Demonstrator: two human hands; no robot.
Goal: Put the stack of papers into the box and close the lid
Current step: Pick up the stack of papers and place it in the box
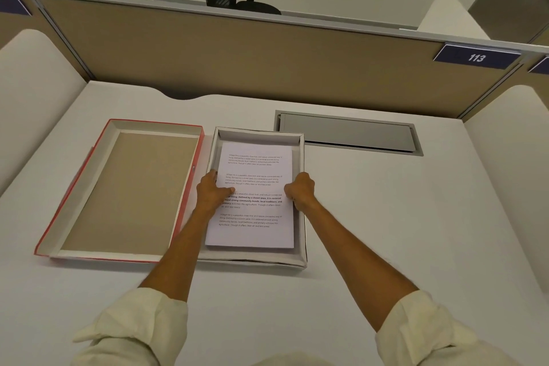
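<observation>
A stack of white printed papers (252,211) lies inside the shallow white box (301,258) in the middle of the desk, tilted slightly within the walls. My left hand (212,192) grips the stack's left edge, thumb on the top sheet. On the stack's right edge my right hand (300,190) is curled around it, beside the box's right wall. The lid (124,190), red outside with a brown inside, lies upturned on the desk, touching the box's left side.
A grey cable hatch (347,134) is set into the desk behind the box on the right. A tan partition (237,59) with a "113" label (476,57) closes off the back. White side panels flank the desk. Office chairs stand beyond the partition.
</observation>
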